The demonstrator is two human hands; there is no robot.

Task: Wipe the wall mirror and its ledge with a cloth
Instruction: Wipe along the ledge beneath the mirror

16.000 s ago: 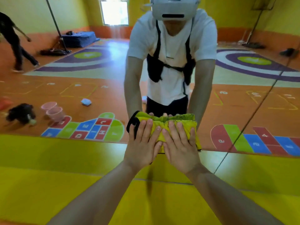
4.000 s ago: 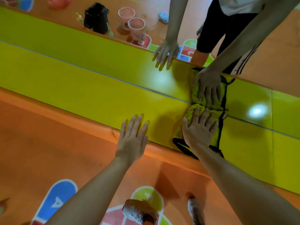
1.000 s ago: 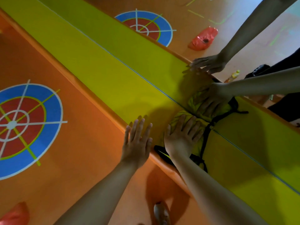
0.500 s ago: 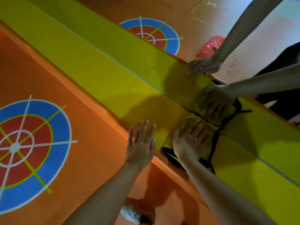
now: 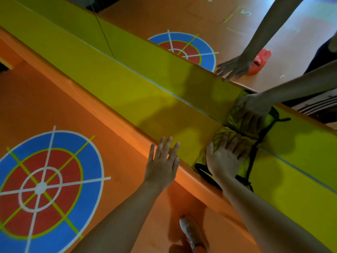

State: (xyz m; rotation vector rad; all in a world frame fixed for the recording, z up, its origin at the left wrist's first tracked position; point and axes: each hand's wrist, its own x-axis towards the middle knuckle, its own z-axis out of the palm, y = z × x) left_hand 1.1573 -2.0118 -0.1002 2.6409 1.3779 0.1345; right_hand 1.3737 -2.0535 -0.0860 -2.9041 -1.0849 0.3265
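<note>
The right hand (image 5: 224, 160) lies flat with straight fingers, pressing the yellow cloth (image 5: 219, 136) onto the yellow ledge (image 5: 127, 95), right where it meets the wall mirror (image 5: 182, 21). The left hand (image 5: 162, 166) rests just beside it, fingers straight and spread apart, on the ledge's orange edge

Floor (image 5: 124, 161): orange, smooth finish, bearing a painted target marking (image 5: 42, 187) with a blue outer ring and red inner rings, crossed by white and yellow-green lines. A raised orange kerb (image 5: 87, 99) runs diagonally along the floor's edge. Lighting is dim and warm, with soft shadows on the floor.
</note>
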